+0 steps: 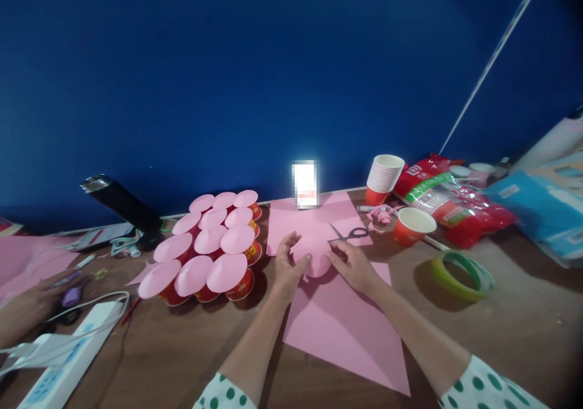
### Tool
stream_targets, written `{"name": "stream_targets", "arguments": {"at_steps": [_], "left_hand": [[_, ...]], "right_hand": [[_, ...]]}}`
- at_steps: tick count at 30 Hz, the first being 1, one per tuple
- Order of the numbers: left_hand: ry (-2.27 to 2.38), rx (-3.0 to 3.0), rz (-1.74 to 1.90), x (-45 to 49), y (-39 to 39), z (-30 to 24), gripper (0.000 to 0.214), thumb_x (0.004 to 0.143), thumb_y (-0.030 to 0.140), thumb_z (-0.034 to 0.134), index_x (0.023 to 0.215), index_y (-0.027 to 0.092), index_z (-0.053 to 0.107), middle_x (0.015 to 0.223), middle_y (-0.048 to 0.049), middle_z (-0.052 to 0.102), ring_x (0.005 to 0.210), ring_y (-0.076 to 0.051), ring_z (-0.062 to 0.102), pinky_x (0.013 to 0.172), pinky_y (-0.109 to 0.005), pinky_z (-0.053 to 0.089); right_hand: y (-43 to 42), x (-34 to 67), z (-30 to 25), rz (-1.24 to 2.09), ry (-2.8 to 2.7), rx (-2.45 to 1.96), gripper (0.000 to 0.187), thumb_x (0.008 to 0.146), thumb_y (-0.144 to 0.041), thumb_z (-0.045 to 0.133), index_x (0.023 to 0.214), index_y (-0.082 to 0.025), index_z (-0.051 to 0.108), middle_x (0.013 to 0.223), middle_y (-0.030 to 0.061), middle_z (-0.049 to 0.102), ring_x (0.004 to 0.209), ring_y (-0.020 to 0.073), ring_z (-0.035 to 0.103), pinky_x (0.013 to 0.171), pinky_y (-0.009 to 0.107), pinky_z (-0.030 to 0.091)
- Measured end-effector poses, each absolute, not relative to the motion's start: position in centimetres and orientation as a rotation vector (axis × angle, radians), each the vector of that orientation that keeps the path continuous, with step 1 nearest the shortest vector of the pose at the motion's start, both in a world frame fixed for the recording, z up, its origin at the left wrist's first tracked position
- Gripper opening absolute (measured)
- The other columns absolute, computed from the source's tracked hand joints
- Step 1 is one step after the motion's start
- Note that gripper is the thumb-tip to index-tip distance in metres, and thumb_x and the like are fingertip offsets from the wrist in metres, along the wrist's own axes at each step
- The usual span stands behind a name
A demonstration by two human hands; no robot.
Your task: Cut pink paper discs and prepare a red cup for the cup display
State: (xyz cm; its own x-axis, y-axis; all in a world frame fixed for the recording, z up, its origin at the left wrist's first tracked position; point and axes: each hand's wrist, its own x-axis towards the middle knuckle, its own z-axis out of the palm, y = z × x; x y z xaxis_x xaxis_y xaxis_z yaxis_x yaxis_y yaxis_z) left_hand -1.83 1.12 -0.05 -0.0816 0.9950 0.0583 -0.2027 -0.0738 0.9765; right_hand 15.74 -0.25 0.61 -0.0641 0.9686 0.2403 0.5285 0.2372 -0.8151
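Observation:
Between my two hands is a round pink paper disc, held up above the table. My left hand grips its left edge, thumb in front. On the right edge, the fingers of my right hand pinch it. Beneath lie a large pink paper sheet and another pink sheet farther back. Black-handled scissors rest on the back sheet, just beyond my right hand. To the left stand several red paper cups, each topped by a pink paper disc.
A stack of cups, a single cup, a tape roll and a red package are on the right. Another person's hand, a power strip and a black cylinder are left. A lit screen stands behind.

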Motion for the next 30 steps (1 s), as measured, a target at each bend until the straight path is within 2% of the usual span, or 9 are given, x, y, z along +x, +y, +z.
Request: {"name": "stream_targets", "arguments": {"at_steps": [3,8,11,15,19,21,23,26,30], "left_hand": [[1.041,1.100,1.398,-1.6,1.3,-0.6,0.060,0.057,0.019,0.082,0.113,0.018,0.062,0.117,-0.0114,0.064,0.111,-0.022,0.058,0.089,-0.028,0.049],[1.131,0.963,1.391,-1.8,1.7,-1.3,0.048,0.070,0.033,0.076,0.113,0.019,0.061,0.110,-0.0088,0.065,0.078,-0.012,0.063,0.068,-0.023,0.051],[1.211,0.935,1.465,-2.1,1.7,-1.3,0.038,0.076,0.045,0.070,0.101,0.016,0.064,0.081,-0.0022,0.066,0.059,-0.009,0.059,0.057,-0.022,0.050],[1.293,0.955,1.449,-2.2,1.3,-0.9,0.042,0.076,0.054,0.069,0.091,0.015,0.066,0.046,0.0089,0.046,0.037,-0.005,0.037,0.037,-0.016,0.029],[1.038,0.742,1.443,-2.0,0.8,0.0,0.044,0.076,0.060,0.068,0.073,0.017,0.060,0.037,0.0114,0.033,0.031,-0.004,0.023,0.032,-0.015,0.016],[0.831,0.584,1.408,-2.1,0.8,0.6,0.048,0.081,0.061,0.062,0.065,0.017,0.057,0.036,0.0104,0.031,0.030,-0.004,0.021,0.032,-0.016,0.017],[0.660,0.411,1.344,-2.3,0.9,1.1,0.055,0.090,0.063,0.046,0.069,0.015,0.061,0.041,0.0053,0.042,0.034,-0.006,0.036,0.036,-0.017,0.032],[0.549,0.197,1.313,-2.8,1.2,1.5,0.065,0.096,0.062,0.026,0.092,0.012,0.068,0.081,-0.0094,0.069,0.070,-0.015,0.066,0.065,-0.028,0.055],[0.576,0.170,1.344,-3.1,1.8,1.0,0.060,0.096,0.060,0.030,0.106,0.014,0.067,0.118,-0.0130,0.066,0.102,-0.020,0.066,0.089,-0.033,0.054]], "right_hand": [[-0.2,15.5,0.7,0.847,-1.592,-1.354,0.022,0.086,-0.036,0.052,0.078,-0.019,0.062,0.067,0.0003,0.063,0.061,0.0151,0.056,0.059,0.026,0.045],[0.8,16.1,0.0,0.992,-1.343,-1.326,0.031,0.079,-0.048,0.060,0.071,-0.019,0.054,0.061,-0.0031,0.053,0.058,0.0118,0.048,0.055,0.023,0.040],[1.2,16.4,-0.3,1.076,-1.228,-1.319,0.043,0.070,-0.059,0.068,0.067,-0.019,0.052,0.055,-0.0054,0.048,0.052,0.0099,0.043,0.049,0.022,0.034],[1.1,16.6,0.1,1.165,-1.114,-1.314,0.047,0.065,-0.062,0.072,0.072,-0.019,0.056,0.053,-0.0065,0.047,0.048,0.0085,0.040,0.046,0.021,0.029],[1.0,16.6,0.4,1.220,-1.039,-1.312,0.045,0.064,-0.060,0.075,0.072,-0.019,0.056,0.053,-0.0061,0.049,0.047,0.0083,0.041,0.044,0.020,0.027],[1.1,16.6,0.1,1.239,-1.013,-1.310,0.045,0.063,-0.058,0.076,0.071,-0.019,0.055,0.052,-0.0067,0.048,0.046,0.0077,0.040,0.044,0.020,0.026],[1.4,16.7,-0.3,1.254,-0.993,-1.306,0.045,0.061,-0.057,0.077,0.071,-0.019,0.055,0.051,-0.0073,0.048,0.044,0.0073,0.040,0.043,0.020,0.025],[1.6,16.9,-0.8,1.270,-0.979,-1.286,0.044,0.060,-0.055,0.078,0.072,-0.019,0.055,0.052,-0.0074,0.049,0.044,0.0074,0.040,0.044,0.020,0.024],[1.1,17.1,-0.4,1.313,-1.003,-1.217,0.039,0.064,-0.050,0.078,0.072,-0.018,0.057,0.057,-0.0062,0.052,0.050,0.0080,0.043,0.048,0.021,0.029]]}}
